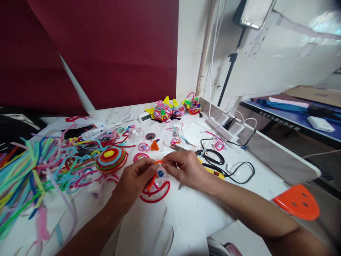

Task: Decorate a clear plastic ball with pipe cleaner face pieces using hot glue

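An orange pipe cleaner [159,161] is pinched between my two hands, over the white table. My left hand [135,179] grips its left part, with thumb and forefinger closed; an orange piece hangs below those fingers. My right hand [186,169] pinches the other end from the right. Just under the hands lies a red pipe-cleaner outline [156,201] shaped like a wide curve. Beside it is a small blue bead-like piece [160,173]. Behind my left hand sit a pink ring [140,156] and an orange triangle [154,145].
A coiled striped dome [111,159] and a heap of coloured pipe cleaners [23,181] cover the left. Scissors [213,155] and a yellow glue gun [215,173] with its black cord lie right. Finished fish-like figures [162,111] stand behind, near a power strip [226,129].
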Available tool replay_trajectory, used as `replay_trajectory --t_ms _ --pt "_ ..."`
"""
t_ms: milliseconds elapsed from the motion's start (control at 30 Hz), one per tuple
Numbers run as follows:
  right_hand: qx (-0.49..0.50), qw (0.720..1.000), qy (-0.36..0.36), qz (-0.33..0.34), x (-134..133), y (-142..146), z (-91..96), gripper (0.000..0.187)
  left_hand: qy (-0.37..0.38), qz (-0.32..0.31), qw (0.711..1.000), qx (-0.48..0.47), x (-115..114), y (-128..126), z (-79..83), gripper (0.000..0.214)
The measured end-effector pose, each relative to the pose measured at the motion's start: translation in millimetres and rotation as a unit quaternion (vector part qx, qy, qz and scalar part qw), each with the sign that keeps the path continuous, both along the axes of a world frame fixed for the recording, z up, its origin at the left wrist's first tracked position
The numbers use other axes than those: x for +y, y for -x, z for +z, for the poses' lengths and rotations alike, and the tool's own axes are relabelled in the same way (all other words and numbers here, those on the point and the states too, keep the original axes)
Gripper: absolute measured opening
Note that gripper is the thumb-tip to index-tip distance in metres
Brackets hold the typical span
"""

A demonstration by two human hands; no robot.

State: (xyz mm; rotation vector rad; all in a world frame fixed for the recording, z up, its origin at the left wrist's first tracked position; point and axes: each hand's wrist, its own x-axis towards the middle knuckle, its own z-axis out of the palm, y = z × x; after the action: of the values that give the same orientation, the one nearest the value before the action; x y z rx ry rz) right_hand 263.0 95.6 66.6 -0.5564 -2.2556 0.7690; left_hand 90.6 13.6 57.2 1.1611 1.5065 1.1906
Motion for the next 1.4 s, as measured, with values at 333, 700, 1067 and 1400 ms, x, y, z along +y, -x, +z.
replay_trajectory --t_ms 333,700,1067,1400 --pt "-0.034 0.995 -0.096 -0.006 -5.2 3.3 -9.0 0.020 -0.137 0.031 0.945 0.295 -10.0 -9.7 8.5 0.015" --pt "-0.018 0.992 -0.125 -0.009 -9.5 4.3 -9.7 0.026 -0.222 0.043 0.884 0.409 -12.7 -14.8 9.2 0.014" --pt "0.028 0.995 -0.094 -0.036 -14.4 7.2 -11.6 0.021 -0.306 0.037 0.821 0.481 -13.1 -18.5 4.6 0.018" --pt "0.044 0.997 -0.035 -0.045 -16.8 4.8 -7.5 0.014 -0.205 0.049 0.899 0.384 -15.9 -17.0 7.2 0.015"
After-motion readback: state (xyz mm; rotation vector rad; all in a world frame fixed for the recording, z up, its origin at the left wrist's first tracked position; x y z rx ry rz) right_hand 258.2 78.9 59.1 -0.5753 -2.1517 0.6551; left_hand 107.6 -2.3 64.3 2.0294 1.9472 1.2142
